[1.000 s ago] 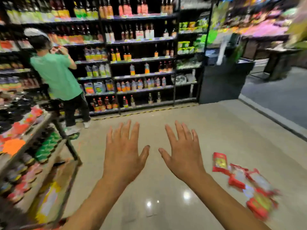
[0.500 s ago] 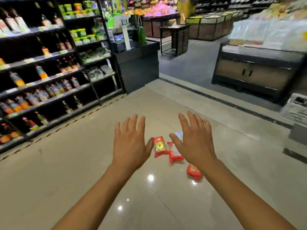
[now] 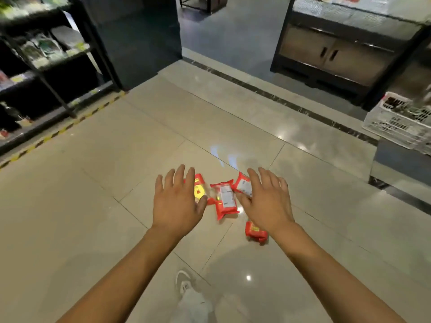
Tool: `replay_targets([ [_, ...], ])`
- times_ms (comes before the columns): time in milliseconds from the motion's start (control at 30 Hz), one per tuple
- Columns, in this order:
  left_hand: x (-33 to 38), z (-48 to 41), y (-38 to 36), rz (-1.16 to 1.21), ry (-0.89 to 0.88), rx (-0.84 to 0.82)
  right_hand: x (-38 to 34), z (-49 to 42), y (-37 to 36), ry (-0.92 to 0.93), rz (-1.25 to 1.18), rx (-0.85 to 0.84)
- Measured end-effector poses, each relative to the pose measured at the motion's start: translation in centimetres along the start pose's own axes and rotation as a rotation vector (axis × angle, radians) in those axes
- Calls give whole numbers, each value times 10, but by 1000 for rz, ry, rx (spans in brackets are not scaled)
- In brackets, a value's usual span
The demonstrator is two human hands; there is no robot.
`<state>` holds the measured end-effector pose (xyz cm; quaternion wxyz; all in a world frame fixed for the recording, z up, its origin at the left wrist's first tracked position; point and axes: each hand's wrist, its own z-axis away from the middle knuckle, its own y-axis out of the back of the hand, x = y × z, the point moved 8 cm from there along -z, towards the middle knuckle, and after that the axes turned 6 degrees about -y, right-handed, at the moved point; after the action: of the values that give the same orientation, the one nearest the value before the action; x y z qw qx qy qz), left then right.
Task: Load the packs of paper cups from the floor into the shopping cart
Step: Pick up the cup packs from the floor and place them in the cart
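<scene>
Several red packs of paper cups lie on the beige tiled floor in front of me. One pack lies between my hands, label side up. A second pack is partly hidden behind my left hand. A third pack peeks out behind my right hand, and another pack lies under my right wrist. Both hands hover above the packs, palms down, fingers spread, holding nothing. The shopping cart is out of view.
Dark store shelves line the left, edged by a yellow-black floor strip. A dark counter with cabinet doors stands at the back right. A white plastic crate sits at the right. My shoe shows below.
My view has swung right and down, away from the shelves and the person in green. The packs now sit centred under my hands, which have stayed spread and empty.
</scene>
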<state>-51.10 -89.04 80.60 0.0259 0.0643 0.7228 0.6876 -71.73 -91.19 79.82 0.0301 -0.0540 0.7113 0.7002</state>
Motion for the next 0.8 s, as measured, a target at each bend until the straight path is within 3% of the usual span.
replay_targets([
  [267, -72, -167, -211, 14, -22, -286, -14, -161, -207, -42, 49, -284],
  [533, -116, -244, -525, 107, 58, -426, 52, -247, -534, -178, -13, -598],
  [600, -129, -258, -605, 194, 136, -442, 73, -262, -608, -202, 3, -631],
  [700, -156, -270, -718, 445, 394, -458, 92, -282, -706, -167, 67, -657],
  [800, -183, -276, -816, 703, 662, -428, 115, -298, -794, -303, -80, -697],
])
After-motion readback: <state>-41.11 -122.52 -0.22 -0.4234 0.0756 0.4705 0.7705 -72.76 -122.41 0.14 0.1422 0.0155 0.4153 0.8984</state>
